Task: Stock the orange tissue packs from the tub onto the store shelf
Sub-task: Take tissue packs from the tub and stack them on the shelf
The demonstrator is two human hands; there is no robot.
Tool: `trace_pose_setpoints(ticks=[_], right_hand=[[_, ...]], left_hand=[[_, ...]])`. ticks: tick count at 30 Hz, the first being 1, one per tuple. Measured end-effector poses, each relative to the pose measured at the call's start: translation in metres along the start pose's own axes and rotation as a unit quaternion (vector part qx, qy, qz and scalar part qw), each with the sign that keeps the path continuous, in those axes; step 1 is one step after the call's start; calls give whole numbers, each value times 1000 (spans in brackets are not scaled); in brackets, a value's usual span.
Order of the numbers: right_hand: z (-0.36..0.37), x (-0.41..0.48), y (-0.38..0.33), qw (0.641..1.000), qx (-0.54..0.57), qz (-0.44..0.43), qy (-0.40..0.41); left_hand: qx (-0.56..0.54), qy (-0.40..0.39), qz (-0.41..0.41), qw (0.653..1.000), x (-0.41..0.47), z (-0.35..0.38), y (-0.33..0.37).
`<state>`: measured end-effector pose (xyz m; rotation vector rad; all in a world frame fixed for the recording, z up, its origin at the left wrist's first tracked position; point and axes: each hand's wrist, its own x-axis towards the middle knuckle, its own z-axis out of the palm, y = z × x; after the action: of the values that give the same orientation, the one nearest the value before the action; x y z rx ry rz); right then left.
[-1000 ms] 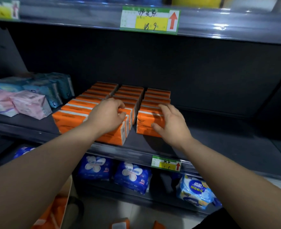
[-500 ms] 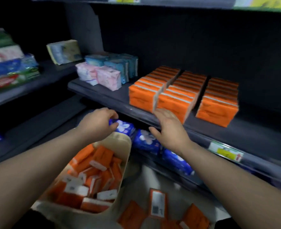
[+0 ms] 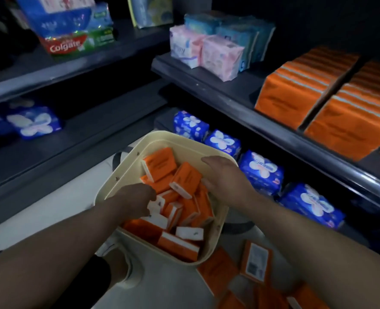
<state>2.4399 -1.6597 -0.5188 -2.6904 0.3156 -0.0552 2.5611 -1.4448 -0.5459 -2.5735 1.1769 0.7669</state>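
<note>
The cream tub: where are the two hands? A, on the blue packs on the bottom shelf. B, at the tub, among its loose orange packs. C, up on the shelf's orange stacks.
B: the left hand dips among the orange tissue packs in the tub, and the right hand is spread over them by the rim.

The light is dim, and the back wall (image 3: 307,23) behind the shelving is almost black. Two dark grey metal units meet at a corner: the store shelf (image 3: 240,90) on the right and a left unit (image 3: 95,61) carrying a Colgate box (image 3: 66,46). Pink packs (image 3: 220,56) sit on the right shelf, and blue packs (image 3: 260,170) line the tier below. The floor (image 3: 50,210) looks pale, possibly tile.
</note>
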Motion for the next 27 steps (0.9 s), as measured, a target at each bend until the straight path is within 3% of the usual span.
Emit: trace_pose_setpoints(ticks=[10, 16, 21, 27], right_hand=[[59, 21, 3, 997, 29, 27, -65], [69, 24, -16, 997, 41, -5, -71], [91, 28, -37, 994, 73, -34, -80], [129, 39, -59, 988, 81, -35, -126]], left_hand=[[93, -21, 60, 994, 22, 30, -10], [-17, -4, 37, 999, 1, -17, -45], [-49, 76, 20, 996, -37, -52, -82], [-209, 177, -24, 961, -54, -59, -109]])
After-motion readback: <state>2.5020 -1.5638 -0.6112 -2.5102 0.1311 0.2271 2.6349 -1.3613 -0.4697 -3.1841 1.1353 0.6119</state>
